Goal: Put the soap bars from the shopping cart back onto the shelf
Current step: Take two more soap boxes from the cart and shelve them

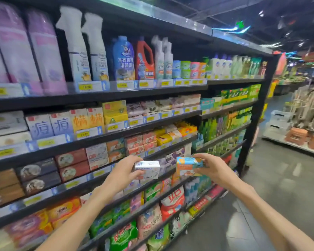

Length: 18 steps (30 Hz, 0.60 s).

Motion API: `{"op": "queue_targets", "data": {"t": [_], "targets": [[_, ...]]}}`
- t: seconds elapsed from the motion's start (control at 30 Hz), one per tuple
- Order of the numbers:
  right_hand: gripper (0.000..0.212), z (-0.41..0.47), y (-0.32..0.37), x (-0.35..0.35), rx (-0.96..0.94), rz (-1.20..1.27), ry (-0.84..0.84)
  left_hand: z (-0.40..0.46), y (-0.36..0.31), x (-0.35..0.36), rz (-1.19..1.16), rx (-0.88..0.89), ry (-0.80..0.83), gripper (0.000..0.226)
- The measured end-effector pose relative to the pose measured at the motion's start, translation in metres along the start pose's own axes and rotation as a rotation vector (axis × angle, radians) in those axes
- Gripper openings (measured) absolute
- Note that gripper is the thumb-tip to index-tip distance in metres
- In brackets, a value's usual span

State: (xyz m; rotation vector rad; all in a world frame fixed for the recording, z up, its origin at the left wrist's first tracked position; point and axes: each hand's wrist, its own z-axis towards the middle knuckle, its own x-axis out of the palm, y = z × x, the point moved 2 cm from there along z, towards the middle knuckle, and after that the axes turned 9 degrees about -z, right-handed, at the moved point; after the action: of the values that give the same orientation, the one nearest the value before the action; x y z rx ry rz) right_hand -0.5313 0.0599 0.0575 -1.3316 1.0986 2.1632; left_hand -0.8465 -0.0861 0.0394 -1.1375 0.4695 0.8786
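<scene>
Fingers (134, 173) of both hands around two glossy rectangular cardboard soap boxes (147, 169).

White soap bar box (147, 169): rectangular carton, blue lettering reading "Goat Soap", lying lengthwise and roughly level, raised in front of the shelf (101, 134) at the mid tiers. Orange-and-blue soap bar box (188, 166): rectangular carton, tilted slightly, just beside the white one, apart from it. Both cartons closed, undamaged.
</scene>
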Motion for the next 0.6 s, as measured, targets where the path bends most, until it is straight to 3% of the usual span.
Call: {"op": "queue_targets", "data": {"t": [0.37,0.6], "targets": [[0.052,0.152,0.053,0.078,-0.336,0.079,0.184,-0.024,0.063,-0.053,0.178,-0.330,-0.236,0.039],[0.050,0.204,0.104,0.124,-0.485,0.120,0.194,-0.024,0.105,-0.082,0.255,-0.399,-0.318,0.040]]}}
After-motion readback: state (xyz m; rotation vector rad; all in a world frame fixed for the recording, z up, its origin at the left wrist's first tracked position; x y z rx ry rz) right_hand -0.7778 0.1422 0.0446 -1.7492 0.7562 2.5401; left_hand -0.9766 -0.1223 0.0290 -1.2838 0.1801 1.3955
